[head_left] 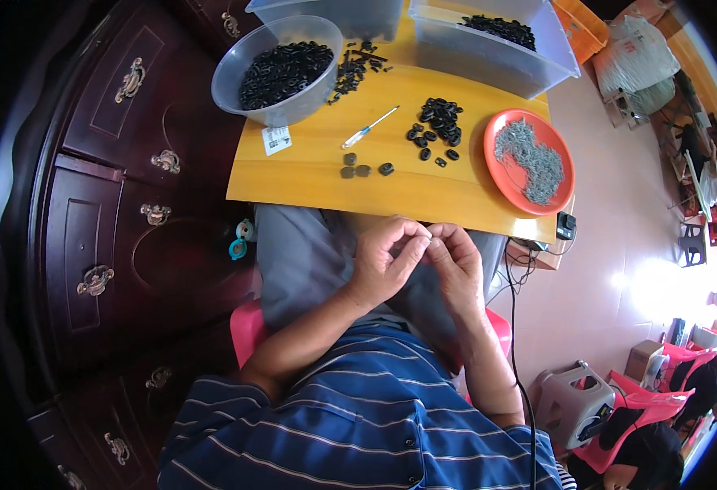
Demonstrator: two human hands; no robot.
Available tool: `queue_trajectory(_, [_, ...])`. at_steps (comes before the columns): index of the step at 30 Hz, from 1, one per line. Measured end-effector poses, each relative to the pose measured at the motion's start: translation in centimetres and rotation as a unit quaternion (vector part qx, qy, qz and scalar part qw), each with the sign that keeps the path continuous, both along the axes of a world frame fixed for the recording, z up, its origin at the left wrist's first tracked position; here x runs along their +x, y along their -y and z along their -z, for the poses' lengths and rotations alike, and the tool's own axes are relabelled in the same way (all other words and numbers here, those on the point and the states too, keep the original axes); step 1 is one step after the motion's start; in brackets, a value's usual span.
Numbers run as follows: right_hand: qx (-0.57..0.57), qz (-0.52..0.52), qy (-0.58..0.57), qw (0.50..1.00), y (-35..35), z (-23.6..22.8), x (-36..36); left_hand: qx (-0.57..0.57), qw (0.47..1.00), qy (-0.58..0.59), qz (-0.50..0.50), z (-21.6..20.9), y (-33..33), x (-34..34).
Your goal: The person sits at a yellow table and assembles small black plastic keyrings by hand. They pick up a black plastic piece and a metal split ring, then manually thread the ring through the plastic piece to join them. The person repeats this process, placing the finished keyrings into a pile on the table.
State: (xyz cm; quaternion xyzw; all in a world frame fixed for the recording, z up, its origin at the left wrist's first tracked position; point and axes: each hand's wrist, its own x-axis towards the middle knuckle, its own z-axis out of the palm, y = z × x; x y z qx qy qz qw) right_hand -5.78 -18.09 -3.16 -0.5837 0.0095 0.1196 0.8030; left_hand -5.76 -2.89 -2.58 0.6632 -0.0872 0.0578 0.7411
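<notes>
My left hand [391,260] and my right hand [456,263] meet above my lap, just off the table's near edge. Both pinch together at the fingertips, and whatever sits between them is too small and covered to name. Beyond them on the yellow table [293,180] lies a pile of small black oval parts [442,118], with a few strayed toward me. Left of it are a screwdriver [370,127] with a clear handle, some small dark flat pieces [348,172] and one black oval part [386,169]. An orange-red plate [496,181] of small silvery pieces [535,163] stands at the right.
A translucent bowl [226,86] of black parts stands at the far left, beside loose black bits [354,73] and a white label [277,140]. A clear bin [489,65] holds more black parts. A black cable [515,343] hangs at my right; dark drawers [122,196] rise at the left.
</notes>
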Motion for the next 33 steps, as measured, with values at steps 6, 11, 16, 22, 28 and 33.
queue_trajectory(6, [-0.014, 0.009, 0.014, 1.000, 0.2, 0.0, 0.4, 0.051, 0.998, 0.025, -0.005, 1.0, -0.2, -0.4])
queue_trajectory(11, [0.003, 0.052, 0.032, 0.998, 0.3, -0.3, 0.4, 0.075, 0.995, 0.070, -0.007, 0.7, -0.2, -1.0])
queue_trajectory(16, [-0.020, 0.104, 0.028, 0.994, 0.6, -1.0, 0.6, 0.086, 0.995, 0.045, 0.019, 0.0, -0.5, -1.7])
queue_trajectory(22, [-0.022, 0.090, 0.040, 0.995, 0.8, -0.4, 0.5, 0.077, 0.996, 0.042, 0.010, 0.3, -0.5, -2.8])
queue_trajectory(28, [-0.044, 0.030, 0.066, 0.996, 0.1, -0.5, -0.1, 0.000, 1.000, 0.000, -0.021, 0.6, -2.1, -1.6])
queue_trajectory(33, [-0.060, 0.012, 0.066, 0.996, 0.1, -0.7, -0.2, -0.016, 0.998, -0.065, 0.019, 0.3, -1.6, -2.2])
